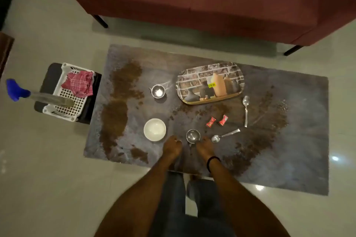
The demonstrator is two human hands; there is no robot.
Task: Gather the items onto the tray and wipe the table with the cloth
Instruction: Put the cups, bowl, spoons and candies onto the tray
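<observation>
Both hands hang curled and empty over the table's (pixel 289 159) near edge, the left hand (pixel 172 145) by the white bowl (pixel 154 129), the right hand (pixel 205 145) touching the near steel cup (pixel 193 136). Spoons (pixel 225 136), red sachets (pixel 216 121) and brown spill lie between them and the empty tray (pixel 210 82). The cloth (pixel 78 83) sits in a basket (pixel 65 109) off the table's left end.

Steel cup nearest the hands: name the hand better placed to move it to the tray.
Right. The right hand sits beside the steel cup, and the tray lies on that side; the left hand is farther.
</observation>
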